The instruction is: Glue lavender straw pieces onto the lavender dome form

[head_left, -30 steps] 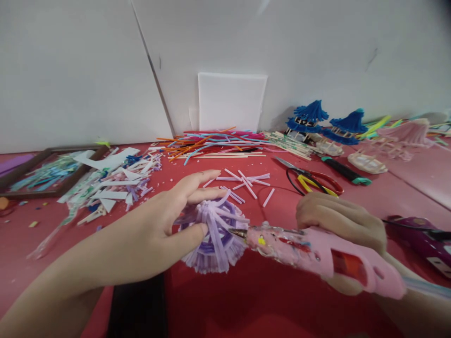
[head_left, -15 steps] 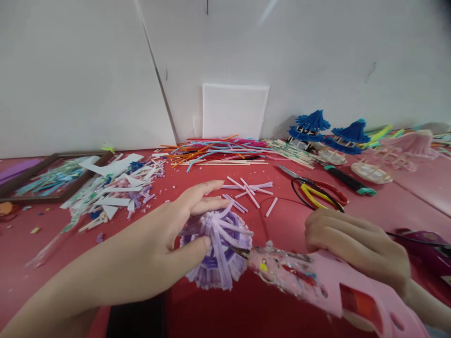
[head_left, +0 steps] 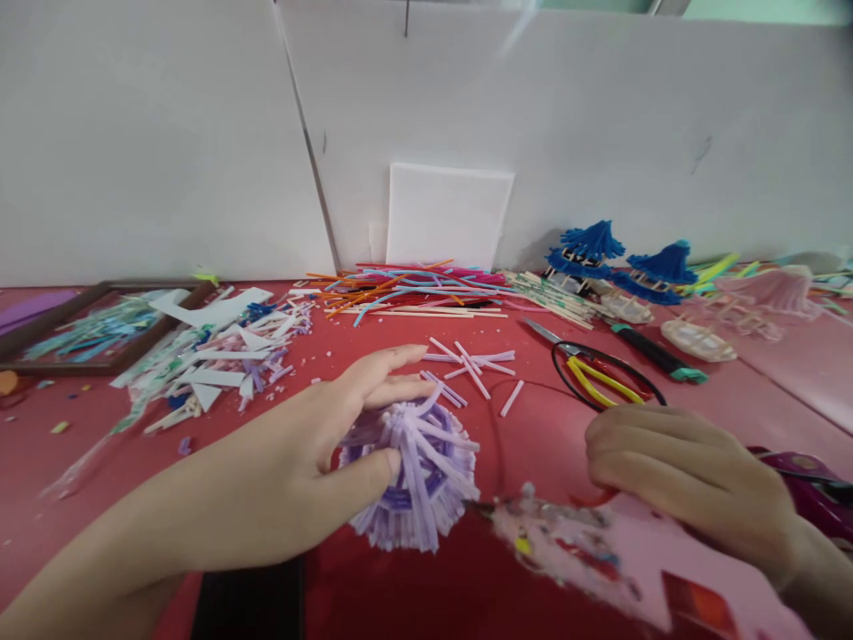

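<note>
My left hand (head_left: 320, 453) is closed round the left side of a small round roof-shaped model (head_left: 419, 480) made of light purple pipe cleaner pieces, thumb in front and fingers behind. Darker purple rings show between its strips. In my right hand (head_left: 693, 480) is a pink glue gun (head_left: 640, 551), smeared with dried glue, its nozzle pointing left. The nozzle tip lies close to the model's right edge; whether it touches I cannot tell. Behind the model lie several cut light purple strips (head_left: 470, 364) on the red table.
Scissors (head_left: 546, 333), yellow-handled pliers (head_left: 600, 382) and a black-and-green tool (head_left: 657, 351) lie right. Blue-roofed models (head_left: 659, 267) stand at the back. Colourful pipe cleaners (head_left: 413, 289) lie before the wall, paper scraps (head_left: 219, 356) left, beside a brown frame (head_left: 126, 356). A black flat object (head_left: 250, 604) lies in front.
The glue gun has drawn back from between the model's strips, to the right and slightly down, with my right hand. My left hand still holds the model in nearly the same place.
</note>
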### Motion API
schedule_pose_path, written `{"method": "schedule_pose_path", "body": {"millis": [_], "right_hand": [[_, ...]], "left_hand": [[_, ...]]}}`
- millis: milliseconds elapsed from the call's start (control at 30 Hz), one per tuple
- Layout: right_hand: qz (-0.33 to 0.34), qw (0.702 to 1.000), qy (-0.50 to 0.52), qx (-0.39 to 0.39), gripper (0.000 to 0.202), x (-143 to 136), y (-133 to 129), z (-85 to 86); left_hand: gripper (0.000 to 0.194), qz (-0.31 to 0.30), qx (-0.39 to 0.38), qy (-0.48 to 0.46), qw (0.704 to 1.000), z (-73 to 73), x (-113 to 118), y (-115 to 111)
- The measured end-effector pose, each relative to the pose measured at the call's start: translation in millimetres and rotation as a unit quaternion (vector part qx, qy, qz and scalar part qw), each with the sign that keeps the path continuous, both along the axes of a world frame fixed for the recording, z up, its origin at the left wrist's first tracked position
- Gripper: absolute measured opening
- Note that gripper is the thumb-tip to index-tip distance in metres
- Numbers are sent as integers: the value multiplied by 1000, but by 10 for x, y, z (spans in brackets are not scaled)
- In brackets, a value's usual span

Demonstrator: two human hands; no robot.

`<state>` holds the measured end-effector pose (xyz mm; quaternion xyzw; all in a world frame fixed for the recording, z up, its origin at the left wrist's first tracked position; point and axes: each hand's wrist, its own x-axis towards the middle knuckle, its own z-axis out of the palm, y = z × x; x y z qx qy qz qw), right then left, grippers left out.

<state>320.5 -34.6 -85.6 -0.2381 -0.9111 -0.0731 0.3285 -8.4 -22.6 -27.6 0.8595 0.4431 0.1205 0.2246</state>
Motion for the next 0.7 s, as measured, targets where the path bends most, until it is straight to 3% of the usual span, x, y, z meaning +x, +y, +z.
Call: {"method": "schedule_pose_path", "body": {"millis": [100,200,300,367,433,533,700], "right_hand": [[-52,999,9,5,27,280,-22,-67],[-99,991,-54,-69,25,519,-84,-234],[-172,967,-125,-141,34,648,-159,-440],[-181,960,-131,-170,38,673,-178,-528],[-195,957,-103,-187,34,638,-129,-532],[-235,943,-66,-227,30,456,105,-409],[-124,936,-133,-303,21,28,691,-309]], "left_hand": [[62,-8,33,-38,999,22,-16,17],[62,16,84,-117,990,15,-12,63],[54,61,101,-247,962,-3,41,111],[41,96,95,-309,941,-6,98,122],[33,113,91,-339,930,-5,158,115],[26,119,111,-345,924,-6,221,92],[10,180,167,-303,921,21,227,103]]}}
